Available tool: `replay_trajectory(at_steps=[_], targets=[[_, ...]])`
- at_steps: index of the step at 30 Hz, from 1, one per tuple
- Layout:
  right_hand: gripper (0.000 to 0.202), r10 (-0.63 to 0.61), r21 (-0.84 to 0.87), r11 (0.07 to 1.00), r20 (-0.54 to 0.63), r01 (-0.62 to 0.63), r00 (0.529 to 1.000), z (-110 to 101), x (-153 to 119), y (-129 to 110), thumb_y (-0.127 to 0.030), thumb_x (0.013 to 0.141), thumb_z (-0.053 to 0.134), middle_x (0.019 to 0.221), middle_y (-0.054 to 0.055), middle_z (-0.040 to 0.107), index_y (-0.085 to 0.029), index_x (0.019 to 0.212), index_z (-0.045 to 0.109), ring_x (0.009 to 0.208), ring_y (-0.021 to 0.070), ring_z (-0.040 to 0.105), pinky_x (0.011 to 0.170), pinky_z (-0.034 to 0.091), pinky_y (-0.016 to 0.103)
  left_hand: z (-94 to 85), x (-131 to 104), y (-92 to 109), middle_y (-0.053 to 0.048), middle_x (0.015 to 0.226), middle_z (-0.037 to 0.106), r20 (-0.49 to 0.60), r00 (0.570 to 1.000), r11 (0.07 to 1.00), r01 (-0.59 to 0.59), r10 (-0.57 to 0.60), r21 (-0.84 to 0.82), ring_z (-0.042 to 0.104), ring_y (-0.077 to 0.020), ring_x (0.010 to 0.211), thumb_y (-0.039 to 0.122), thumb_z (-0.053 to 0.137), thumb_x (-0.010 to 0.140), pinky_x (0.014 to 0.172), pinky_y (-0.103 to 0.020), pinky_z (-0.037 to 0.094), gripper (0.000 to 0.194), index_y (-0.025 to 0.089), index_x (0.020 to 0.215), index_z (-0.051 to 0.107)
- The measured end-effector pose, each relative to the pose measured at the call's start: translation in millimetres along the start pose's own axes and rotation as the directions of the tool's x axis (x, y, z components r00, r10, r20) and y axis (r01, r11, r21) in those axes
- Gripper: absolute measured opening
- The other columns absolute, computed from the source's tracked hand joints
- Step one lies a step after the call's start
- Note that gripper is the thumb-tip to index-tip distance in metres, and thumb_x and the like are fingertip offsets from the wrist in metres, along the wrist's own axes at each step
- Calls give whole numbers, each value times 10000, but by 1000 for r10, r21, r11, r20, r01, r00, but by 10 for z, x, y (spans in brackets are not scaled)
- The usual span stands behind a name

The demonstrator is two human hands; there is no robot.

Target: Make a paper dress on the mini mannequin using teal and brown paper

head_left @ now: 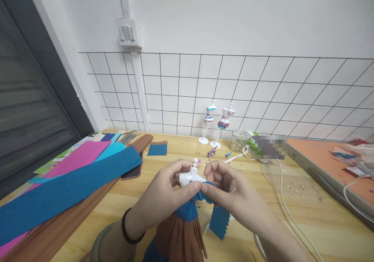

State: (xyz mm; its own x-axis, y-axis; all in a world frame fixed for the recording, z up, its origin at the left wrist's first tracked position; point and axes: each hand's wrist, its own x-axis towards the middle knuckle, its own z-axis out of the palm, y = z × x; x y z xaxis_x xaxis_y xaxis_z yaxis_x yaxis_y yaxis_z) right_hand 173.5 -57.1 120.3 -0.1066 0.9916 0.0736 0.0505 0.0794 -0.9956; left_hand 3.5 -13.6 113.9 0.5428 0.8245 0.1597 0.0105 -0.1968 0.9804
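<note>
A small white dress form [187, 178] with a knobbed neck stands in front of me, dressed in a blue waist piece [187, 210] and a gathered brown skirt [179, 236]. My left hand [177, 184] is closed round its shoulder side, the thumb pressing at the chest. With thumb and fingers, my right hand [223, 184] pinches a blue fabric strip [219, 221] against the bust. The strip's zigzag-cut end hangs below my right hand. My fingers partly hide the torso and the folds of the strip.
Blue [73, 192], pink [78, 158] and brown cloths lie at left, partly over a phone [133, 170]. A blue-brown scrap [157, 148], two painted mini dress forms [223, 119] and a glass jar [240, 140] stand or lie behind. A white cable [284, 203] crosses the right side.
</note>
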Motion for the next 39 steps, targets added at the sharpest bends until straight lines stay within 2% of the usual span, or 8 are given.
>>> replay_trajectory(at_steps=[3, 6, 9, 14, 19, 27, 35, 39], targets=[[227, -6, -22, 1000, 34, 7, 999, -4, -15, -14, -405, 841, 593, 675, -56, 475, -205, 887, 496, 609, 92, 464, 555, 395, 212, -12, 22, -11, -1, 850, 555, -38, 999, 1000, 9, -9, -1, 541, -130, 760, 291, 613, 802, 664, -220, 451, 199, 184, 966, 578], [229, -19, -249, 968, -15, 14, 1000, 0, -55, -50, -437, 871, 535, 847, 1, 543, -229, 965, 508, 725, 133, 522, 627, 444, 259, -33, 46, 3, 11, 827, 540, -96, 995, 999, 20, -16, 41, 524, -119, 715, 288, 598, 806, 622, -215, 433, 174, 187, 944, 566], [190, -138, -477, 870, 13, 128, 990, 13, -89, -56, -404, 877, 535, 996, 33, 556, -262, 1002, 517, 849, 173, 557, 704, 468, 296, -54, 68, 26, 3, 862, 537, -139, 989, 994, 53, -39, 99, 531, -132, 755, 299, 586, 806, 647, -228, 432, 190, 185, 957, 558], [144, -355, -674, 632, 187, 382, 916, 51, -95, 21, -220, 887, 514, 1152, 65, 469, -269, 1021, 532, 1106, 224, 480, 873, 442, 353, -82, 79, 17, -4, 901, 518, -168, 984, 987, 85, -61, 139, 524, -145, 794, 290, 588, 788, 686, -248, 425, 240, 181, 998, 544], [118, -471, -747, 477, 228, 463, 852, 94, -55, 92, -127, 885, 489, 975, 58, 495, -223, 953, 498, 938, 210, 496, 795, 439, 383, -91, 73, -8, 24, 854, 486, -154, 986, 987, 79, -57, 141, 496, -123, 773, 253, 603, 764, 673, -223, 400, 215, 188, 959, 541], [149, -545, -745, 387, 289, 543, 787, 144, -10, 153, -72, 888, 470, 803, 33, 510, -202, 816, 461, 769, 180, 461, 688, 418, 349, -101, 61, 4, 46, 777, 456, -171, 985, 977, 72, -38, 201, 458, -110, 698, 236, 563, 765, 613, -211, 377, 119, 197, 873, 529], [183, -613, -774, 276, 315, 570, 725, 158, 13, 201, -69, 871, 505, 893, 72, 538, -191, 1007, 522, 804, 202, 493, 669, 422, 346, -132, 56, 10, 52, 752, 456, -201, 979, 968, 84, -36, 238, 441, -112, 690, 218, 553, 736, 600, -207, 362, 105, 206, 834, 520], [176, -636, -799, 190, 342, 570, 691, 198, 25, 228, -22, 851, 484, 829, 61, 545, -177, 908, 544, 731, 179, 478, 621, 406, 320, -121, 42, -18, 58, 719, 439, -195, 980, 962, 93, -42, 259, 427, -112, 666, 221, 541, 737, 576, -209, 345, 79, 209, 804, 500]])
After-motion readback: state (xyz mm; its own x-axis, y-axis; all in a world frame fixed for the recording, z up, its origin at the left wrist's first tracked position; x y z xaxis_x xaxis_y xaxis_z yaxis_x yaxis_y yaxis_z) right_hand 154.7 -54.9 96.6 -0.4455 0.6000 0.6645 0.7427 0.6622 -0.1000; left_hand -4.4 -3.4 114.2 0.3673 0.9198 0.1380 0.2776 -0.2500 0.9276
